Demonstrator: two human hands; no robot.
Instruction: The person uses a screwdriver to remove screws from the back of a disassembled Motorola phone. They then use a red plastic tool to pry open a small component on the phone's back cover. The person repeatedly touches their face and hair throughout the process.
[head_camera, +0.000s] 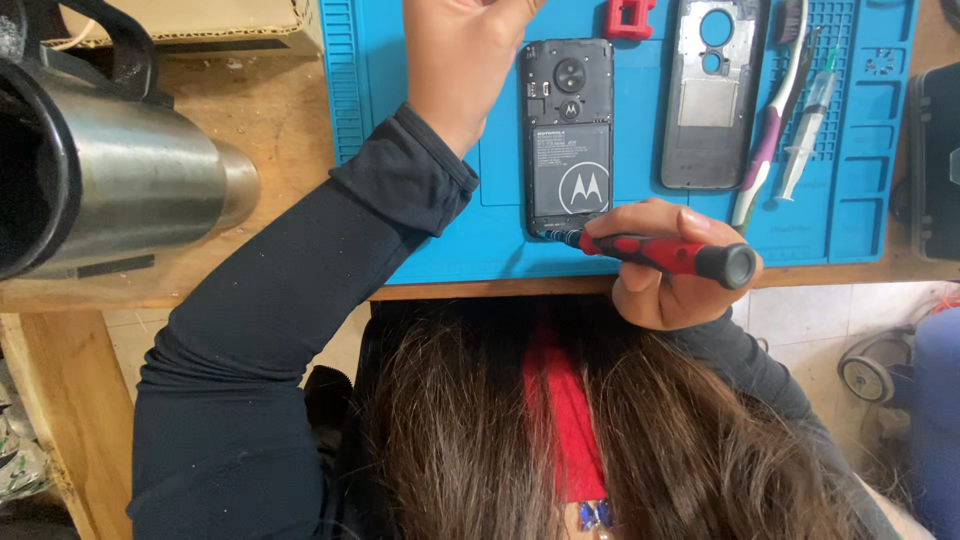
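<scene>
A black phone (568, 140) lies on a blue mat (440, 240) on the wooden table (260, 130), close to the table's near edge. Its back cover (708, 95) is already off and lies just beside it on the mat, so the inside of the phone shows.

The right hand (665, 265) is wrapped around a red and black screwdriver (665, 255). The tip of the screwdriver touches the phone's near edge, at a corner. It looks like the screws are being worked on now, and the inner plate is still on the phone, so most of the opening is not done yet.

The left hand (460, 55) reaches over the mat next to the phone's far corner. Its fingers go out of the picture, so I cannot tell if they hold anything.

A toothbrush (770, 120) and a syringe (806, 125) lie past the cover, toward the mat's right edge. A small red block (629, 18) sits at the far edge. A big shiny metal tube (130, 180) is at the left side of the table.
</scene>
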